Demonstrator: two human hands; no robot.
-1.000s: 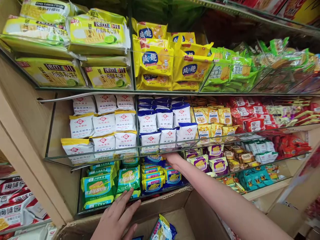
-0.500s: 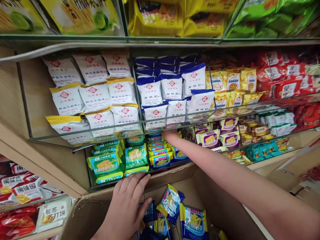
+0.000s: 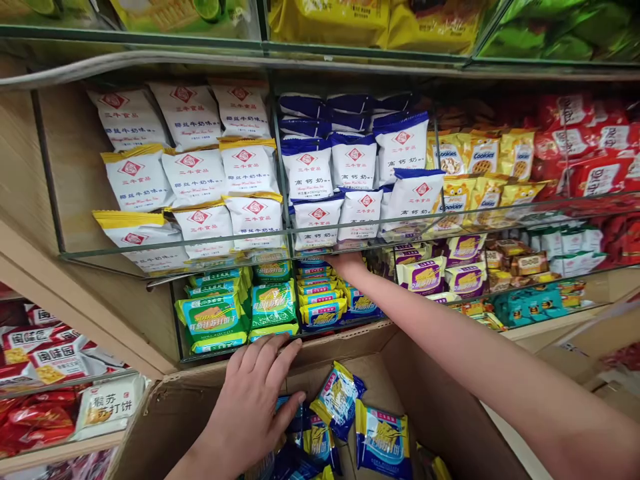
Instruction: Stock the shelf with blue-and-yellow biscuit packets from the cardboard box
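My left hand (image 3: pixel 253 393) lies over the near-shelf edge of a cardboard box (image 3: pixel 170 413), fingers stretched out and thumb apart, holding nothing. Inside the box are several blue-and-yellow cracker packets (image 3: pixel 384 440). My right hand (image 3: pixel 347 265) reaches into the lower shelf compartment, above stacked blue-and-yellow cracker packets (image 3: pixel 323 313). Its fingers are hidden under the upper shelf, so I cannot see whether they hold anything. Just left of that stack stand green cracker packets (image 3: pixel 273 307).
A glass-fronted shelf (image 3: pixel 225 250) with white snack bags (image 3: pixel 200 230) hangs low over my right hand. Purple-and-white packets (image 3: pixel 421 275) sit right of my wrist. Yellow cookie bags (image 3: pixel 483 150) and red packets (image 3: pixel 600 177) fill compartments farther right. Another rack with packets (image 3: pixel 55 357) stands lower left.
The view has shifted slightly, so the shelves sit a little higher in the picture. My right hand stays deep in the lower compartment, and my left hand remains on the box edge.
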